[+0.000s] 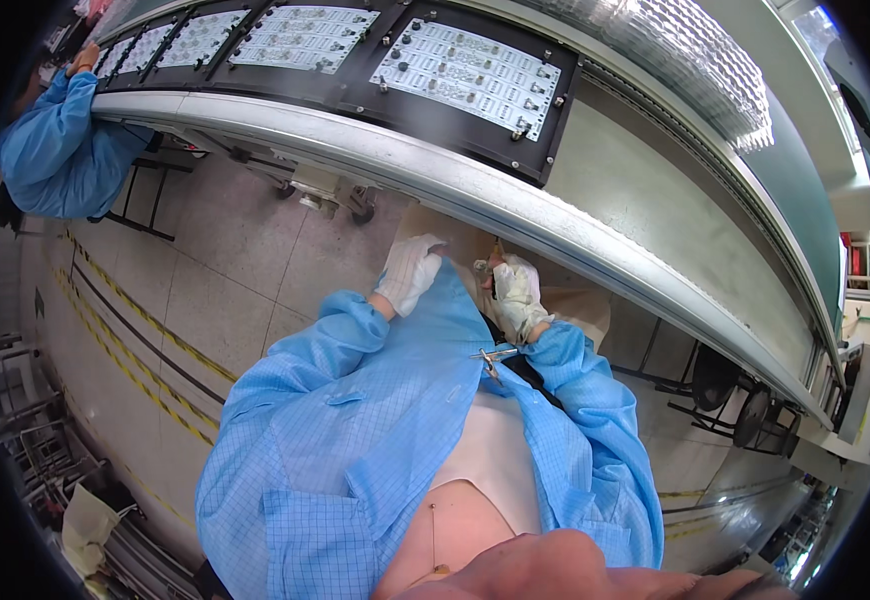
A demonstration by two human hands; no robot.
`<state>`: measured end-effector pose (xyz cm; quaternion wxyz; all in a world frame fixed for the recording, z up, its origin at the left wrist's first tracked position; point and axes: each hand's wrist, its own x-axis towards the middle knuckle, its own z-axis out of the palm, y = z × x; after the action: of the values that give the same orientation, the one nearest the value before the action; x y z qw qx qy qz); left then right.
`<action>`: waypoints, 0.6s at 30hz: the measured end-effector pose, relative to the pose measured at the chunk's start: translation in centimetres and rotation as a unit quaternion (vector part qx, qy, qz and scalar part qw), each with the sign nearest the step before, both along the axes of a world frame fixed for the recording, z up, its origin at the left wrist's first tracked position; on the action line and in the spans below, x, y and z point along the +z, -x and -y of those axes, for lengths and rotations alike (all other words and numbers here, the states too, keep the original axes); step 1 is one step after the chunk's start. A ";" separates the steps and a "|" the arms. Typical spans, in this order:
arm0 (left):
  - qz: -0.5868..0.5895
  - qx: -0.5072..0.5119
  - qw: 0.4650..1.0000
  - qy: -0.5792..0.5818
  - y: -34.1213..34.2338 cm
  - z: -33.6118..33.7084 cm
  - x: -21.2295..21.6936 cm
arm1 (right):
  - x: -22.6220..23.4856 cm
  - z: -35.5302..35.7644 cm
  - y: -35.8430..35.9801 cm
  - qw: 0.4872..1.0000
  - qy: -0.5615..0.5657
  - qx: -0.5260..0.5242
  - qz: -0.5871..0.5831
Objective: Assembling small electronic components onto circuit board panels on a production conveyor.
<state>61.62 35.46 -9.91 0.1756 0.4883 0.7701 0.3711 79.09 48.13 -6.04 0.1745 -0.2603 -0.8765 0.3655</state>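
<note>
My left hand [410, 275], in a white glove, is closed at the lower front edge of my blue gridded smock [375, 380] and seems to grip its cloth. Just to the right, my right hand [517, 297], gloved in white with some fingertips bare, is held in front of my body below the bench edge. Its fingers are bent together; what they hold, if anything, is too small to make out. A small metal hand tool with loop handles [495, 362] hangs at the smock's front opening, near my right wrist.
Beyond my hands runs a metal-edged conveyor bench [595, 225]. Black fixtures carry white circuit-board panels [470, 75]. Clear plastic trays [700, 70] are stacked at the back right. At far left another person in blue [65, 145] works. Black stool parts [740, 400] stand below the bench.
</note>
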 end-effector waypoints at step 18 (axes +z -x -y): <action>0.699 0.197 0.687 -0.025 -0.3 -3.3 -1.9 | -9.3 -1.8 1.5 0.996 0.056 -0.062 -0.011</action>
<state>61.88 38.72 -11.84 0.5738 -0.0708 0.4935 0.6497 77.64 49.91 -15.37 0.1915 -0.3191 -0.8348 0.4058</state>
